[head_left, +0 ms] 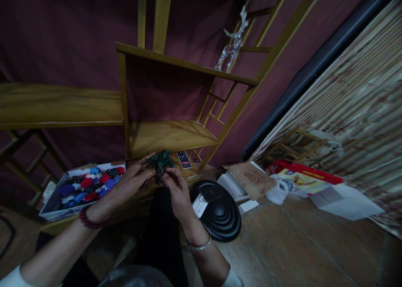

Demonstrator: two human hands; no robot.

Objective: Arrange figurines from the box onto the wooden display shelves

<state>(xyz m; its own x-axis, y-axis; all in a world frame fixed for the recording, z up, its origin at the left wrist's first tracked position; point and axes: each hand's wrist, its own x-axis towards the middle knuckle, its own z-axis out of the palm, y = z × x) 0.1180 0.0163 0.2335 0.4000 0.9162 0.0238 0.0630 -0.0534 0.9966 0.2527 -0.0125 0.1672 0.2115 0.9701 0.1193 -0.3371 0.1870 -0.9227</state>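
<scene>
Before shelf (169, 138): both hands pinch green ornament (161, 162), seemingly.

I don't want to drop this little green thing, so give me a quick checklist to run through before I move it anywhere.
1. Both hands on the piece: ok. The left hand and right hand meet at the dark green ornament.
2. Firmness of the hold: cannot tell. The fingers hide the contact and the picture is dim.
3. Ornament whole: cannot tell, too small and dark.
4. Free shelf space: ok. The wooden shelf board behind the hands shows bare wood.
5. Things close by to bump: not ok. A phone lies just right of the ornament, and a box of coloured discs sits to the left.
6. Glass deer above: ok, standing upright.
</scene>
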